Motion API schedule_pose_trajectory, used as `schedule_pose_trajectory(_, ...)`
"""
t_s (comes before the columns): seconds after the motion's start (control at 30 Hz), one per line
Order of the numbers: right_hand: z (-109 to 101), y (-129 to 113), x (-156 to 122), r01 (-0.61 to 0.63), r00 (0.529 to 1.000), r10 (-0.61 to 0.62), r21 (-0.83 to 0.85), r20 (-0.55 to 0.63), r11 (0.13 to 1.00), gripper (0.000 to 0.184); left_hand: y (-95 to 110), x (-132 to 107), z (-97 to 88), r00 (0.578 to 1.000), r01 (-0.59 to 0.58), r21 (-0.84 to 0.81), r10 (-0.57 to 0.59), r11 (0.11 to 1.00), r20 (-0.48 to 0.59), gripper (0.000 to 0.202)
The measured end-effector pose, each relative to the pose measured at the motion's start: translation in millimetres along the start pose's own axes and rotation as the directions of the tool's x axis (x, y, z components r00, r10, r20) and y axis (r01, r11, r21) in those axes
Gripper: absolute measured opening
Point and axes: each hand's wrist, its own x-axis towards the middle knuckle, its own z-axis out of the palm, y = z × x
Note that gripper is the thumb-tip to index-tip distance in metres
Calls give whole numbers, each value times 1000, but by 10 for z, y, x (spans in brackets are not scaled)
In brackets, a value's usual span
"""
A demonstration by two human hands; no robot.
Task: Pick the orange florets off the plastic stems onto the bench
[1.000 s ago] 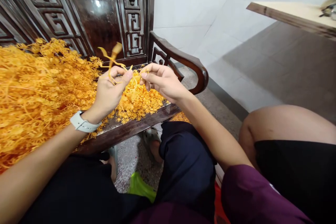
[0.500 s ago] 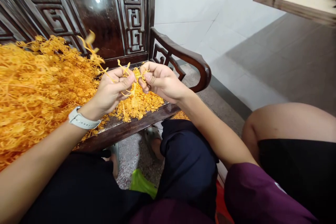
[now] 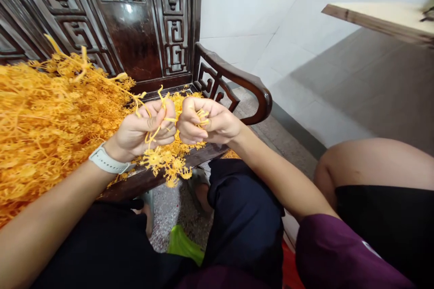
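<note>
My left hand [image 3: 144, 128], with a pale watch band [image 3: 108, 159] on its wrist, is closed around a branched yellow plastic stem [image 3: 107, 73]. The stem's long end reaches up and left over a big heap of yellow-orange sprigs [image 3: 64, 140]. Below that hand hangs a cluster of spiky floret-like tips [image 3: 167, 165]. My right hand [image 3: 212, 122] is curled up against the left one, and thin yellow strands [image 3: 202, 116] stick out between its thumb and fingers. Behind both hands lies a smaller yellow pile [image 3: 183, 99], partly hidden by them.
The piles rest on a dark carved wooden bench, whose curved armrest [image 3: 251, 86] stands right of my hands. A bright green object [image 3: 185, 246] lies on the floor between my legs. Another person's bare knee [image 3: 369, 160] is at the right, below a wooden board edge [image 3: 376, 20].
Both hands have come slightly lower. The held stem now slants further left, and a floret cluster hangs below the left hand. My right hand's fingers have curled in more tightly.
</note>
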Motion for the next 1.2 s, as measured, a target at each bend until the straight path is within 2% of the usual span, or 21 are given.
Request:
schedule_pose_trajectory(0.1, -16, -70, -7, 5, 983, -11, -33, -184, 999, 38, -7, 22, -9, 991, 2, -8, -3, 1000, -134, 39)
schedule_pose_trajectory(0.17, -105, -90, -7, -6, 925, -21, -69, -380, 998, 32, -20, 45, -23, 969, -10, -2, 9, 1000, -249, 36)
schedule_pose_trajectory(0.2, -176, -81, -6, -17, 875, -23, -77, -484, 997, 30, -30, 55, -32, 954, -17, 4, 17, 1000, -298, 34)
schedule_pose_trajectory(0.27, -348, -25, -8, -56, 742, -6, -71, -671, 996, 26, -52, 69, -55, 930, -20, 15, 25, 1000, -367, 30)
schedule_pose_trajectory(0.37, -589, 108, -26, -204, 544, 76, -44, -836, 978, 28, -83, 73, -93, 910, 3, 17, 4, 1000, -415, 26)
schedule_pose_trajectory(0.4, -642, 148, -35, -275, 502, 88, -62, -861, 960, 31, -89, 71, -103, 906, 6, 19, 2, 1000, -424, 25)
schedule_pose_trajectory(0.47, -691, 199, -56, -402, 474, 50, -166, -879, 900, 41, -94, 67, -113, 897, 2, 29, 11, 1000, -441, 29)
schedule_pose_trajectory(0.53, -673, 204, -72, -460, 501, -45, -309, -864, 832, 45, -91, 67, -109, 890, -12, 33, 26, 999, -455, 34)
schedule_pose_trajectory(0.57, -644, 191, -77, -454, 532, -86, -369, -843, 811, 45, -90, 69, -104, 886, -19, 30, 30, 999, -463, 35)
schedule_pose_trajectory(0.63, -560, 147, -79, -392, 617, -110, -425, -779, 816, 48, -92, 80, -93, 876, -37, 20, 42, 999, -481, 35)
schedule_pose_trajectory(0.73, -408, 86, -62, -271, 787, -21, -376, -617, 886, 55, -116, 104, -85, 856, -65, 44, 78, 997, -510, 32)
schedule_pose_trajectory(0.8, -319, 78, -35, -214, 858, 0, -358, -513, 909, 51, -138, 119, -84, 843, -75, 81, 107, 994, -527, 31)
schedule_pose_trajectory(0.87, -260, 96, 1, -163, 885, -36, -382, -463, 910, 44, -154, 127, -84, 837, -82, 109, 128, 991, -532, 32)
schedule_pose_trajectory(0.93, -233, 121, 34, -128, 884, -70, -383, -462, 915, 40, -160, 128, -83, 838, -86, 125, 140, 988, -527, 34)
schedule_pose_trajectory(1.07, -217, 126, 49, -79, 876, -64, -273, -479, 959, 38, -157, 120, -84, 851, -95, 82, 124, 992, -511, 32)
schedule_pose_trajectory(1.2, -182, 103, 17, -19, 938, -63, -234, -341, 972, 30, -179, 118, -66, 880, -122, 50, 131, 991, -457, 36)
